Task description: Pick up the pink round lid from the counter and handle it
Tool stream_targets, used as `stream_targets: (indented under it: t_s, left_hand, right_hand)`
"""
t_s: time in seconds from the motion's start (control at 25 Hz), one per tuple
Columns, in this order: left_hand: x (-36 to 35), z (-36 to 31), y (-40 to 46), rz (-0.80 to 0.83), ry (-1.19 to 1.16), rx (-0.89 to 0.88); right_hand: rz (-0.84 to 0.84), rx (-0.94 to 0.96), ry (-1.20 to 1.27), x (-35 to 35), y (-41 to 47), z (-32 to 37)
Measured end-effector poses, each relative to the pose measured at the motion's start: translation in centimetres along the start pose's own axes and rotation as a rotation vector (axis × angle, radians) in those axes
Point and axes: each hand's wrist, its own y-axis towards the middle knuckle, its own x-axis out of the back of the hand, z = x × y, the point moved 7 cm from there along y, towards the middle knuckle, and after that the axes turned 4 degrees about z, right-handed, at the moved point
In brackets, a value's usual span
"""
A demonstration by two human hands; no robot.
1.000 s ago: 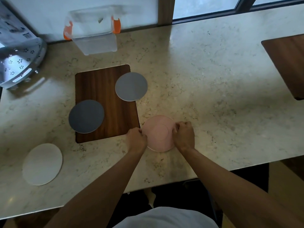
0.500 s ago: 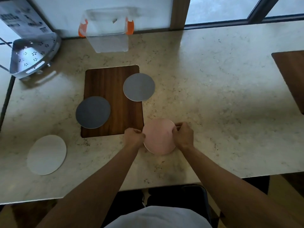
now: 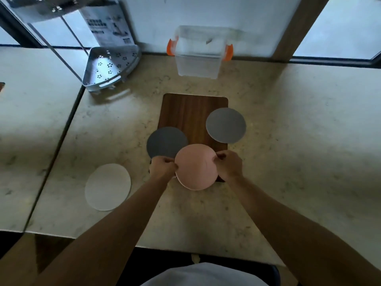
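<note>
A pink round disc is held by its two sides above the near end of a dark wooden board. My left hand pinches its left edge and my right hand pinches its right edge. A dark grey disc lies half on the board's left edge, partly under the pink one. A lighter grey disc overlaps the board's right edge. A white disc lies on the counter to the left.
A clear plastic box with orange clasps stands at the back by the window. A perforated metal corner rack stands at the back left. A seam divides the marble counter on the left.
Both hands lifted the pink disc off the counter and carried it left, over the board's near end. The head camera shifted, so the scene sits further right.
</note>
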Motion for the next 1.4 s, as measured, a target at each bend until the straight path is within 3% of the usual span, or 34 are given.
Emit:
stream_targets:
  t_s: [0.12,0.36,0.6,0.88,1.12,1.4]
  left_hand:
    - [3.7,0.2,2.0,0.001,-0.086,0.036]
    - [8.5,-0.9,6.4,-0.072,-0.039,0.017]
    - [8.9,-1.0,9.2,-0.070,0.041,-0.007]
    - [8.4,-1.6,9.0,-0.216,0.203,-0.118]
    - [7.5,-2.0,9.5,-0.189,0.415,-0.160]
    - [7.7,-1.5,10.1,-0.146,0.206,0.010]
  right_hand:
    - [0.037,0.027,0.038,-3.1,1.7,3.2]
    - [0.058,0.051,0.011,-7.5,5.3,7.6]
    - [0.018,0.050,-0.089,-9.2,7.2,8.4]
    - [-0.079,0.123,-0.179,-9.4,6.2,9.0]
    - [-0.131,0.136,-0.299,-9.6,4.9,9.6]
    - [-0.004,-0.035,-0.174,-9.4,6.2,9.3]
